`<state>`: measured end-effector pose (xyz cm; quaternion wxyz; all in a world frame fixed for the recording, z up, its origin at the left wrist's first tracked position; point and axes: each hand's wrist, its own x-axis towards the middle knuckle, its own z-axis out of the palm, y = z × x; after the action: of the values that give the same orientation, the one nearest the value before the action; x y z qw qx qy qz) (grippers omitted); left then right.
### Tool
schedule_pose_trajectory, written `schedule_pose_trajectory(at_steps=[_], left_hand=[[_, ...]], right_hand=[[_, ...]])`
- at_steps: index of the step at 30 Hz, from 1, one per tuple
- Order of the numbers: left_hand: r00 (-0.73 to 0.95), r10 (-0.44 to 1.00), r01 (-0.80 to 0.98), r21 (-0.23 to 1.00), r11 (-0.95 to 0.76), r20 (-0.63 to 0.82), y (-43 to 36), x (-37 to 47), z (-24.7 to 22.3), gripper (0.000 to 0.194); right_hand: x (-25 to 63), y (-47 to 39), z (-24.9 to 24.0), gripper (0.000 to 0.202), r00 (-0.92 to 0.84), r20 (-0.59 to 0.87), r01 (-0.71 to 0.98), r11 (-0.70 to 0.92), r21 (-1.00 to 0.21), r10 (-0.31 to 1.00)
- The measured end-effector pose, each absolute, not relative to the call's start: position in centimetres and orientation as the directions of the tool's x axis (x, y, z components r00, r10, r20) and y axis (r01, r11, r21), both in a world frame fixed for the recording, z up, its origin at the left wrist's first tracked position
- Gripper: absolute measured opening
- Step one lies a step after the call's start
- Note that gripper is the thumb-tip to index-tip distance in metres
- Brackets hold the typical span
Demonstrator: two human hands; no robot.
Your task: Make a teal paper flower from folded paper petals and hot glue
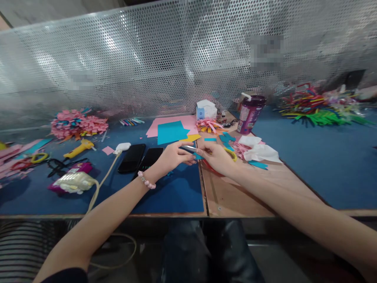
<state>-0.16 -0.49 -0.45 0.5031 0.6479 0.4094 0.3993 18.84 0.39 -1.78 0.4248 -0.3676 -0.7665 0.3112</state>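
Note:
A slim silvery metal tool (189, 148), perhaps a scissor blade, lies between my two hands above the table's middle seam. My left hand (173, 154), with a pink bead bracelet at its wrist, is closed with its fingertips at a small blue piece (198, 156) and the tool's tip. My right hand (216, 155) is closed round the near end of the tool. A yellow loop (231, 153) shows behind my right hand. Beyond the hands lie a blue sheet (171, 132), a yellow piece (191, 138) and a pink sheet (188, 122).
Two black phones (132, 158) and a yellow glue gun (79, 148) lie left, with a cable and pink paper clusters (78, 125). A purple cup (249, 114) stands back right near white tissue (260, 150). A perforated metal screen (165, 59) spans the back.

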Motion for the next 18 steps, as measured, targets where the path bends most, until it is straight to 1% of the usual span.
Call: schedule_pose_trajectory(at_steps=[4, 9, 12, 14, 18], left_hand=[[0.306, 0.949, 0.105, 0.988, -0.110, 0.073, -0.53, -0.15, -0.43, 0.057], [0.344, 0.937, 0.091, 0.992, -0.090, 0.054, -0.46, -0.07, -0.74, 0.040], [0.305, 0.950, 0.067, 0.993, -0.098, 0.073, -0.44, 0.01, -0.78, 0.032], [0.258, 0.963, 0.020, 0.996, -0.087, 0.079, -0.41, 0.05, -0.75, 0.030], [0.206, 0.977, -0.071, 0.996, -0.051, 0.065, -0.39, 0.25, -0.69, 0.030]], right_hand=[[18.91, 0.70, -2.15, 0.022, -0.373, 0.440, 0.354, 0.563, -0.747, 0.817], [18.84, 0.71, -2.22, 0.022, -0.343, 0.467, 0.373, 0.574, -0.729, 0.815], [18.69, 0.35, -2.03, 0.016, -0.291, 0.501, 0.377, 0.579, -0.723, 0.815], [18.66, 0.15, -1.92, 0.012, -0.260, 0.566, 0.413, 0.620, -0.668, 0.783], [18.75, 0.13, -1.96, 0.013, -0.301, 0.687, 0.499, 0.723, -0.478, 0.662]])
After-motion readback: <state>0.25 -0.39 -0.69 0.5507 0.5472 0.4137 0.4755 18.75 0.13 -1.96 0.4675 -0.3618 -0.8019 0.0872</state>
